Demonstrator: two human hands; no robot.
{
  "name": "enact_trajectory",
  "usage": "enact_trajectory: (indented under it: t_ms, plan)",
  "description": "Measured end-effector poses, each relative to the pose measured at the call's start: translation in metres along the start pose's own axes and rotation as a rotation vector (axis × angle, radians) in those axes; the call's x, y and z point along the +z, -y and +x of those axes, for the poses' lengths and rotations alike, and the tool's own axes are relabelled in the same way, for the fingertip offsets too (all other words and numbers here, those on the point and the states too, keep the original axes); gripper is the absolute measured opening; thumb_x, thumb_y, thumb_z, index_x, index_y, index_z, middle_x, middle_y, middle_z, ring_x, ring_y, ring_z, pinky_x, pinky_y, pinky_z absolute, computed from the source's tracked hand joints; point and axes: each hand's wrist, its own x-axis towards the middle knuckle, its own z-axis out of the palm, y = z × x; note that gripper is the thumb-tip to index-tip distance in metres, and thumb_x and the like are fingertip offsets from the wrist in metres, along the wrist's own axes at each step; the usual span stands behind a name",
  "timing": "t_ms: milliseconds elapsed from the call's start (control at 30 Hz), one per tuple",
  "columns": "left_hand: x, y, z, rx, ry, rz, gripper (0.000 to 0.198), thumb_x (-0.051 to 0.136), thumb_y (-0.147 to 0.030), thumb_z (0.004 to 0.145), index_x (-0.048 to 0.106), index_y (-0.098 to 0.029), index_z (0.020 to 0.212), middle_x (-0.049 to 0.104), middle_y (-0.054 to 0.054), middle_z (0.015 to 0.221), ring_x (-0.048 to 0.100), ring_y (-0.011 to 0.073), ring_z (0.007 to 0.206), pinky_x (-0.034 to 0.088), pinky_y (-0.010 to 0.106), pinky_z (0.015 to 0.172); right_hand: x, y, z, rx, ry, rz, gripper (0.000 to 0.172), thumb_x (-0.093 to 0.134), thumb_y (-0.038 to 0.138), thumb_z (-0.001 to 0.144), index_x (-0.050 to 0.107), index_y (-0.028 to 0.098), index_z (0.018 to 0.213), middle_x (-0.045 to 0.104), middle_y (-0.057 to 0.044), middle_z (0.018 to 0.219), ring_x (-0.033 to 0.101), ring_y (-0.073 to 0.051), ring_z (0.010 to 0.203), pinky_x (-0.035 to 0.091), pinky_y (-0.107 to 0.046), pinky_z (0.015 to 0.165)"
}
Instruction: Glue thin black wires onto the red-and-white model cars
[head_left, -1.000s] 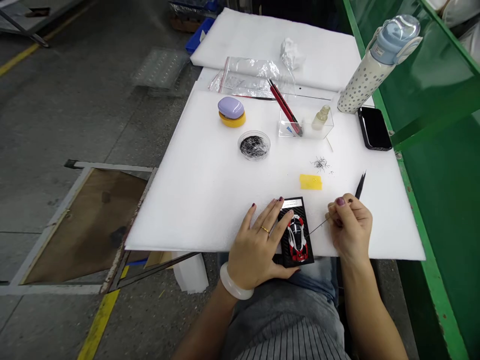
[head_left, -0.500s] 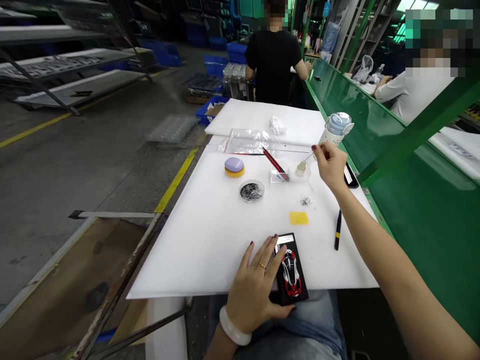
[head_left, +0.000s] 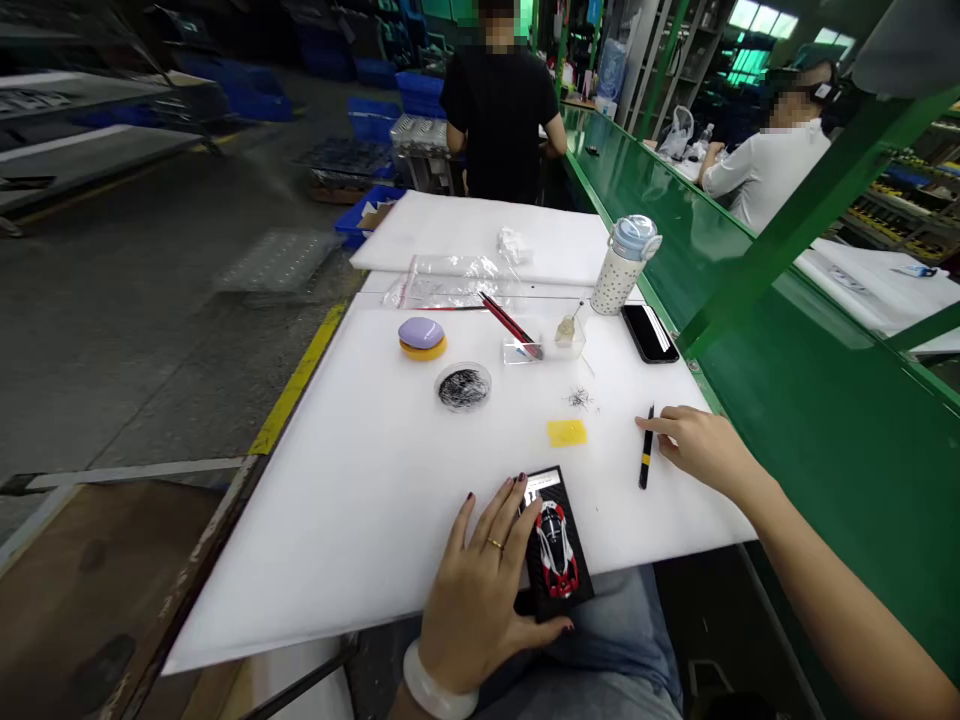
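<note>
My left hand [head_left: 480, 580] lies open with spread fingers on the left edge of a black base [head_left: 556, 590] that carries a small red and white model car [head_left: 556, 547], at the near edge of the white foam sheet [head_left: 360, 480]. My right hand [head_left: 697, 447] rests on the sheet to the right, its fingertips touching a black tweezers [head_left: 646, 458] that lies flat. A thin stick stands in the small bottle [head_left: 565, 328] inside a clear tray [head_left: 544, 345].
On the sheet lie a yellow pad [head_left: 566, 432], a scatter of tiny black pins [head_left: 579, 399], a round dish of pins [head_left: 463, 387], a purple and yellow case [head_left: 422, 338], a phone [head_left: 649, 332] and a spotted water bottle [head_left: 624, 265]. Two people work further along the green bench [head_left: 787, 400].
My right hand left the thin stick in the small bottle and came back down to the tweezers. The view has tilted up and shifted. My left hand stayed on the base.
</note>
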Motion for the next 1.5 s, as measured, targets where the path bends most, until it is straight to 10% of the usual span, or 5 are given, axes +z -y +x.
enact_trajectory:
  t_ms: [167,367,833,1033,1500]
  plan:
    - [-0.005,0.003,0.001,0.045,0.004,-0.01,0.108,0.051,-0.088,0.081,0.047,0.0,0.144,0.058,0.026,0.144,0.056,0.0348,0.135,0.01,0.046,0.13,-0.002,0.017,0.009,0.067,0.008,-0.03,0.018,0.062,0.011,0.075,0.074,0.022,0.082,0.073,-0.006,0.078,0.063,-0.022,0.075,0.021,-0.029,0.051]
    - [-0.011,-0.001,0.001,-0.012,-0.033,-0.106,0.1,0.043,-0.085,0.087,0.042,-0.006,0.148,0.062,0.02,0.142,0.058,0.031,0.135,0.031,0.044,0.124,-0.013,0.017,0.018,-0.043,-0.227,0.614,0.006,0.057,0.02,0.081,0.063,0.021,0.082,0.065,0.0,0.072,0.051,-0.013,0.06,0.041,-0.028,0.06]
    - [-0.004,-0.021,0.019,-0.292,-0.241,-0.438,0.085,0.038,-0.084,0.09,0.053,-0.017,0.14,0.07,0.015,0.13,0.066,0.0323,0.126,0.056,0.047,0.107,0.007,0.023,0.035,0.003,-0.092,0.848,0.024,0.061,0.045,0.091,0.063,0.022,0.086,0.062,-0.001,0.068,0.054,-0.015,0.061,0.045,-0.029,0.058]
    - [0.002,-0.021,0.031,-0.33,-0.318,-0.549,0.079,0.035,-0.082,0.093,0.056,-0.019,0.136,0.071,0.013,0.128,0.067,0.0302,0.125,0.058,0.041,0.103,0.021,0.021,0.058,0.251,-0.301,1.139,0.039,0.066,0.06,0.083,0.053,0.023,0.088,0.069,-0.003,0.069,0.063,-0.018,0.062,0.053,-0.033,0.061]
    - [0.011,-0.023,0.019,-0.322,-0.297,-0.488,0.091,0.028,-0.089,0.089,0.055,-0.018,0.14,0.069,0.015,0.131,0.065,0.0328,0.127,0.055,0.046,0.106,0.042,0.032,0.065,0.376,-0.371,1.173,0.022,0.065,0.039,0.082,0.048,0.025,0.077,0.065,0.002,0.056,0.054,-0.014,0.048,0.045,-0.028,0.05]
